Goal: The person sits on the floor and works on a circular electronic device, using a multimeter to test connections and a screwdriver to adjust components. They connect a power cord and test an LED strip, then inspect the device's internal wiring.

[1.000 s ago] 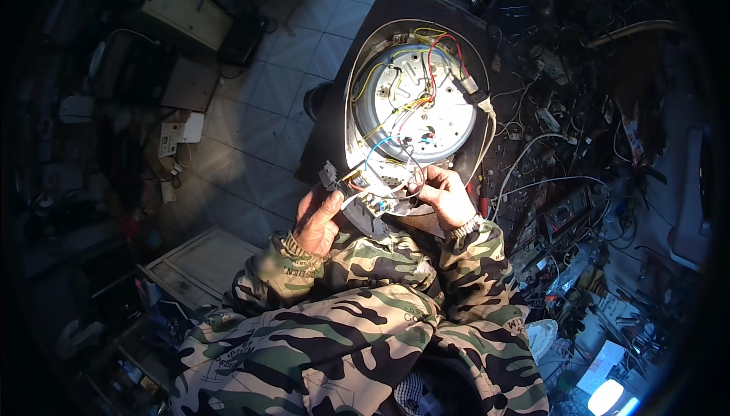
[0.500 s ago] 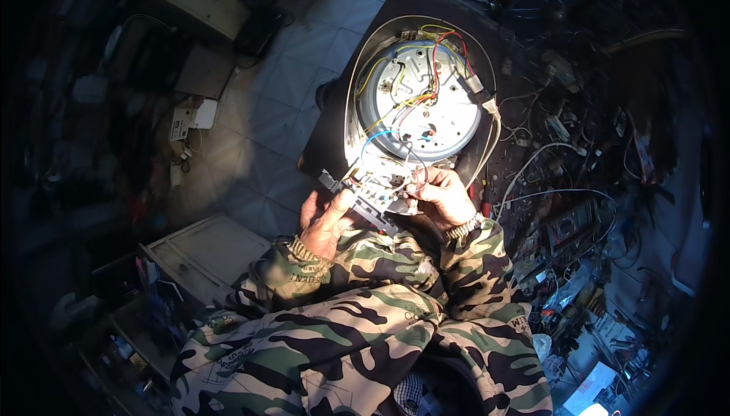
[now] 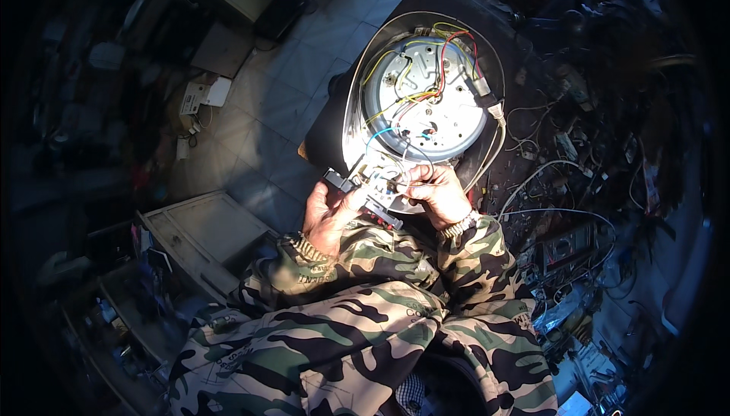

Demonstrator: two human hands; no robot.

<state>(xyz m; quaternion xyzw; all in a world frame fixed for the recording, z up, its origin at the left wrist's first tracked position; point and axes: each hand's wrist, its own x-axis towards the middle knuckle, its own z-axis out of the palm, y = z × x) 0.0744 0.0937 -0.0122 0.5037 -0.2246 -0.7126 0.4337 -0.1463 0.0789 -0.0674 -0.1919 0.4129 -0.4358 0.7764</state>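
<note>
An opened round appliance (image 3: 430, 108) lies with its metal underside up, showing red, yellow and blue wires. At its near edge a small circuit board (image 3: 376, 178) in a dark plastic frame is tilted between my hands. My left hand (image 3: 328, 214) grips the frame from the left, its thumb over the board. The fingers of my right hand (image 3: 436, 194) are pinched together at the board's right side, by a thin wire; what lies between the fingertips is too small to make out. A plug connector (image 3: 487, 96) with a pale cord sits on the appliance's right rim.
The appliance rests on a dark board (image 3: 334, 123). To the right spreads a heap of cables, circuit parts and tools (image 3: 566, 241). A pale cabinet (image 3: 205, 237) stands at the left, with a small white box (image 3: 195, 98) farther off on that side.
The view has shifted slightly. My left thumb has moved further over the board, and my right fingertips have moved a little inward along its right side.
</note>
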